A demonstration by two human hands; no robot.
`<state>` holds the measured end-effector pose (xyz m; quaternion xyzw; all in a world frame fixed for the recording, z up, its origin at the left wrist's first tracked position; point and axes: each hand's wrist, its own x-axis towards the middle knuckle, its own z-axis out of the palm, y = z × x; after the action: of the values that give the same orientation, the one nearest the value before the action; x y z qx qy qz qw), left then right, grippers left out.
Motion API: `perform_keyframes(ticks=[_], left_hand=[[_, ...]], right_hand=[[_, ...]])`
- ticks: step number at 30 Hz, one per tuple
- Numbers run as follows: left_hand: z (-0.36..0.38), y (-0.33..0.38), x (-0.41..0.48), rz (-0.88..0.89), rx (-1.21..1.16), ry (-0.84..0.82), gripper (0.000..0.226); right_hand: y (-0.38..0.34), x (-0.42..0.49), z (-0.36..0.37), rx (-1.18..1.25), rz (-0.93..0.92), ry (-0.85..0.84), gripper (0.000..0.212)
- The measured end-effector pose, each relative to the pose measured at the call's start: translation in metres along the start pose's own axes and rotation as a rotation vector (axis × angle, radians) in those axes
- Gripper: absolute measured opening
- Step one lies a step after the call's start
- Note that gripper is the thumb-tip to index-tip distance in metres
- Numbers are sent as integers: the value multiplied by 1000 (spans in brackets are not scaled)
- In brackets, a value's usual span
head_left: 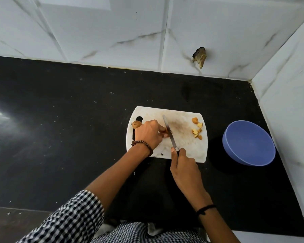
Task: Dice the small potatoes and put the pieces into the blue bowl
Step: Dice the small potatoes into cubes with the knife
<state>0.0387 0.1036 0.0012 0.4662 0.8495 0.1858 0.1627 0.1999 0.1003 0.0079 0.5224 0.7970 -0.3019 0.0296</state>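
Slippage could nick fingers: the left hand [148, 133] pinched a small potato [165, 133] against the knife [169, 133] gripped by the right hand [182, 163]. Cut pieces [197, 128] lay on the cutting board [186, 148], near the empty blue bowl [249, 142]

Black-and-white checked shirt sleeve [74, 218]; brown bead bracelet [142, 146], left wrist; thin black thread [204, 208], right wrist.

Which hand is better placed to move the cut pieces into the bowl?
Probably right: the right hand, gripping the knife, is nearer the cut pieces and blue bowl; the left hand holds a potato.
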Motion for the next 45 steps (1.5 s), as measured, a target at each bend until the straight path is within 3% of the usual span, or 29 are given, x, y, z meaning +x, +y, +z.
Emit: perform_keyframes(ticks=[8,14,24,37,45], left_hand=[[1,1,9,-28,71,-34,22],[2,4,7,-28,115,-4,23],[1,7,5,-58,143,9,20],[-7,18,-5,-55,205,29,22],[-5,17,-4,-39,239,33,24]], right_hand=[[-11,1,10,-225,62,23,29],[-19,8,7,-201,22,33,28],[-30,25,-5,-161,52,-94,25],[-4,-13,-7,-202,62,-143,20],[2,-42,-20,-170,82,-168,34]])
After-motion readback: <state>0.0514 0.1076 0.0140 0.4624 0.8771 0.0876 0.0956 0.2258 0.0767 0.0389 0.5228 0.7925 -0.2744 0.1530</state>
